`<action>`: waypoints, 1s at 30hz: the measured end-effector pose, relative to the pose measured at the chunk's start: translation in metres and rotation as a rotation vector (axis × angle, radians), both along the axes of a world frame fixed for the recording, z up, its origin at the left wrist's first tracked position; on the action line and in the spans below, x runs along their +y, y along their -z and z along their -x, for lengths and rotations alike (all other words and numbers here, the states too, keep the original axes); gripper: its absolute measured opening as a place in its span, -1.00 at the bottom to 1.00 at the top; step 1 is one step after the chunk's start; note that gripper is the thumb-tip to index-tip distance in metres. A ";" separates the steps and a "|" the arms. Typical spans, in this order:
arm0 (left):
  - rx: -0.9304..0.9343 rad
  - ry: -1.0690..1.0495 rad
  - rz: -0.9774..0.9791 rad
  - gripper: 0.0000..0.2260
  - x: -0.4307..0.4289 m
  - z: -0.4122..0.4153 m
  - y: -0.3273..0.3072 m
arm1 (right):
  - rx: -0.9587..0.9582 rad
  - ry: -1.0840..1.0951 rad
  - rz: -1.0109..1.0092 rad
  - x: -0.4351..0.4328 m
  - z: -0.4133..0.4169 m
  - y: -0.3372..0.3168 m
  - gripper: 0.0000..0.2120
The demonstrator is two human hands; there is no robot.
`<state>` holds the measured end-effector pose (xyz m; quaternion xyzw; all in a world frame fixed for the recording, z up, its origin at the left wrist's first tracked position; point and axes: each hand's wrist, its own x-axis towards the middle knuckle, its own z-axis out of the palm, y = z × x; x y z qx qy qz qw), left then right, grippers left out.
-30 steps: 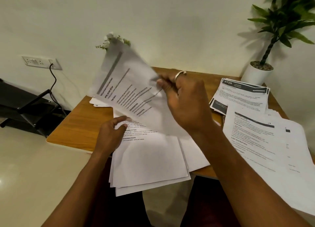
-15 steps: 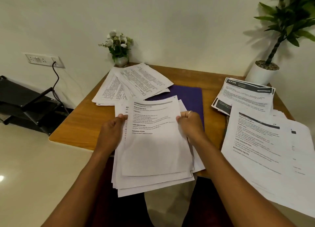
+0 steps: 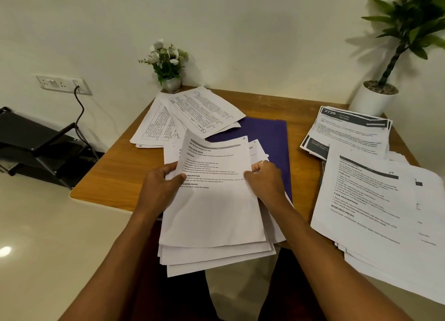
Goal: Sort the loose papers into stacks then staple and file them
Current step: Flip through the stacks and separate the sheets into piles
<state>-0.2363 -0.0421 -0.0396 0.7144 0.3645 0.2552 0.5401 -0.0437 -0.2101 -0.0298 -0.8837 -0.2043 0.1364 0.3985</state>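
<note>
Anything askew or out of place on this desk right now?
The stack under the top sheet, held by the left hand and right hand, is fanned unevenly and overhangs the near edge of the table. The right pile also hangs off. Nothing looks torn or spilled.

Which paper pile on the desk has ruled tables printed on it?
The far-left pile by the small flower pot: its sheets carry ruled tables. The other piles show plain text lines or black header bands.

White papers (image 3: 212, 214) w/ black print; purple folder (image 3: 269, 137); brown wood-grain table (image 3: 110, 183); white pot (image 3: 372, 101), green plant (image 3: 409, 27).
</note>
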 end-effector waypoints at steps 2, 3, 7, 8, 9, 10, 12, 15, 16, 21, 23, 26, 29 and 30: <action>0.006 0.000 0.000 -0.65 0.001 0.000 0.001 | -0.001 -0.003 -0.001 0.001 -0.001 0.002 -0.78; 0.006 0.000 0.003 -0.65 0.001 0.000 0.001 | -0.001 -0.004 0.004 0.001 -0.001 0.002 -0.78; 0.000 -0.005 0.004 -0.66 0.002 0.000 0.003 | -0.020 0.008 0.010 0.000 -0.001 0.001 -0.79; 0.003 -0.008 0.004 -0.65 0.002 0.000 0.003 | -0.025 0.010 0.011 0.000 -0.001 0.002 -0.79; 0.007 -0.012 0.006 -0.65 0.002 0.000 0.004 | -0.028 0.006 0.014 0.000 -0.001 0.003 -0.80; 0.009 -0.016 0.007 -0.65 0.002 0.000 0.005 | -0.031 -0.004 0.016 0.001 -0.001 0.003 -0.82; 0.015 -0.023 -0.006 -0.64 0.003 0.000 0.006 | -0.069 -0.030 0.042 0.000 0.001 0.003 -0.78; 0.002 -0.023 -0.030 -0.61 0.003 -0.001 0.006 | -0.324 -0.021 0.192 -0.009 0.000 0.002 -0.55; -0.011 -0.023 -0.032 -0.62 0.003 -0.001 0.006 | -0.414 -0.008 0.247 -0.013 -0.002 0.002 -0.51; -0.019 -0.036 -0.042 -0.63 0.005 -0.001 0.010 | -0.342 0.004 0.313 -0.024 -0.016 0.000 -0.38; -0.017 -0.035 -0.046 -0.62 0.005 -0.001 0.011 | -0.268 -0.005 0.230 -0.022 -0.018 -0.005 -0.37; -0.019 -0.027 -0.038 -0.62 0.005 -0.001 0.011 | -0.197 0.010 0.095 -0.023 -0.023 -0.013 -0.38; -0.029 -0.023 -0.018 -0.64 0.005 -0.001 0.010 | -0.187 0.015 -0.004 -0.027 -0.028 -0.019 -0.64; -0.031 -0.022 -0.013 -0.64 0.005 0.000 0.010 | -0.146 0.035 -0.045 -0.028 -0.031 -0.023 -0.73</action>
